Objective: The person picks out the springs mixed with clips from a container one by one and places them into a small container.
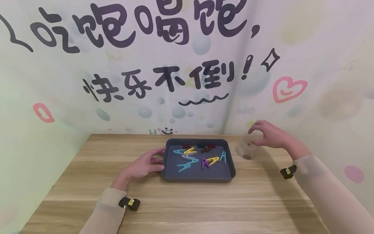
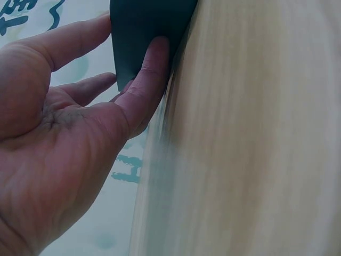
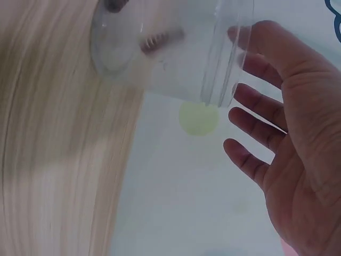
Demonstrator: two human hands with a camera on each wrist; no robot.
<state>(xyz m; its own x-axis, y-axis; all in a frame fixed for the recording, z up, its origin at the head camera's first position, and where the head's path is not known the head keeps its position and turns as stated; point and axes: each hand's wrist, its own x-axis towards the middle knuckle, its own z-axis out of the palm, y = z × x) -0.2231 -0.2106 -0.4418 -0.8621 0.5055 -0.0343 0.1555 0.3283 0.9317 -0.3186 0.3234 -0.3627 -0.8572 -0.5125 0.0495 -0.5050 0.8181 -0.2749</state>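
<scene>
A dark grey tray [image 1: 198, 179] stands on the table, with several clothespins [image 1: 213, 160] in blue, yellow, purple and grey. Small brown pieces [image 1: 206, 149] and dark red ones lie along its far side. My left hand [image 1: 140, 165] rests its fairly straight fingers [image 2: 149, 69] against the tray's left wall. To the right stands a clear plastic jar [image 3: 176, 69] without a lid. My right hand [image 1: 270, 135] is at its mouth, fingers spread and loosely bent, pinching nothing. Inside the jar, a ridged brown piece [image 3: 161, 41] appears blurred in mid-air; another dark piece [image 3: 116, 4] is at the bottom.
The wood-grain table [image 1: 187, 208] reaches back to a printed wall cloth [image 1: 163, 113] with large black characters. Jar and tray both stand near the table's far edge, the jar a short gap right of the tray.
</scene>
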